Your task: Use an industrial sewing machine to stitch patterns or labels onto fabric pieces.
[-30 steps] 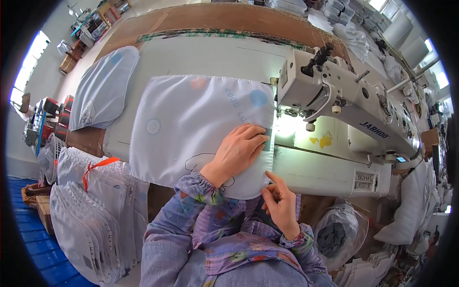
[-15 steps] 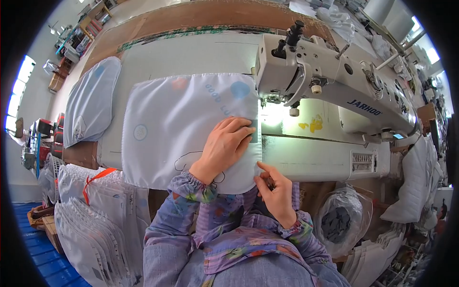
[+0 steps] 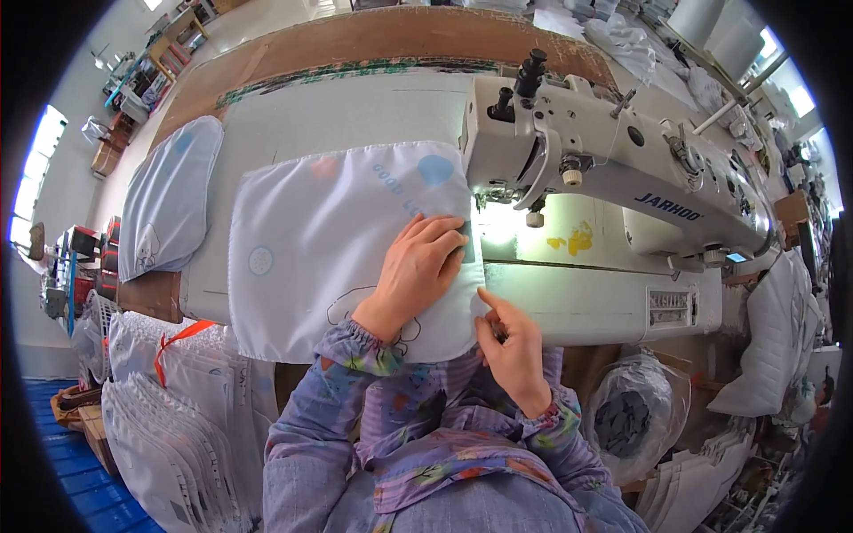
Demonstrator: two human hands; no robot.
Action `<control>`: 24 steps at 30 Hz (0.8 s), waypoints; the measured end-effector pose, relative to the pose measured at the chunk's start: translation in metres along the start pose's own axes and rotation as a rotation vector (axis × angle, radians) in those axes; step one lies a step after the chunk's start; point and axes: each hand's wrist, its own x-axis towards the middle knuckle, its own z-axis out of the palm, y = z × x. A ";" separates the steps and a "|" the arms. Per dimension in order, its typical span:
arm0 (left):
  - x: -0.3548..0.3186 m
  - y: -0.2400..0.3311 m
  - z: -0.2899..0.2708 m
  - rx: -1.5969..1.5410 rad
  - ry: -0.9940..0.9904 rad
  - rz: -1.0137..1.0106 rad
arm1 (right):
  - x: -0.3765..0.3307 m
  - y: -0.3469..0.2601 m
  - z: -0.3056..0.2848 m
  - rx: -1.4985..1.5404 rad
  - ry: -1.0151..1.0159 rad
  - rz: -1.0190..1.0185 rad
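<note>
A white fabric panel [image 3: 293, 222] with pastel prints and a line drawing lies on the sewing table, its right edge running beside the needle area of a sewing machine [image 3: 515, 142]. My left hand [image 3: 413, 271] rests flat on the panel near that edge, fingers stretched forward and slightly bent. A small grey-green patch shows by its fingertips. Lower down, my right hand [image 3: 515, 351] holds the panel's right edge between index finger and thumb. Something dark shows inside its curled fingers, too small to make out.
Another white printed piece [image 3: 173, 191] lies at the table's left. Stacked white pieces [image 3: 169, 444] hang below, tied with a red strip [image 3: 182, 333]. A plastic-wrapped roll [image 3: 635, 409] stands at lower right. White quilted material [image 3: 760, 346] hangs at the machine's right end.
The view has shifted slightly, so the machine sits a little lower and further left. My right index fingertip is slightly higher along the panel's edge. My left hand stays flat on the panel.
</note>
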 end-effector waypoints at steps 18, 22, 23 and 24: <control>0.031 -0.019 0.011 -0.090 -0.065 0.067 | 0.021 -0.005 -0.011 -0.074 -0.024 -0.003; 0.032 -0.024 0.006 -0.125 -0.092 0.077 | 0.020 -0.013 -0.007 -0.037 -0.091 0.133; 0.034 -0.024 0.006 -0.129 -0.081 0.073 | 0.021 -0.012 -0.007 -0.019 -0.090 0.138; 0.037 -0.026 0.004 -0.127 -0.078 0.091 | 0.024 -0.012 -0.006 -0.024 -0.097 0.133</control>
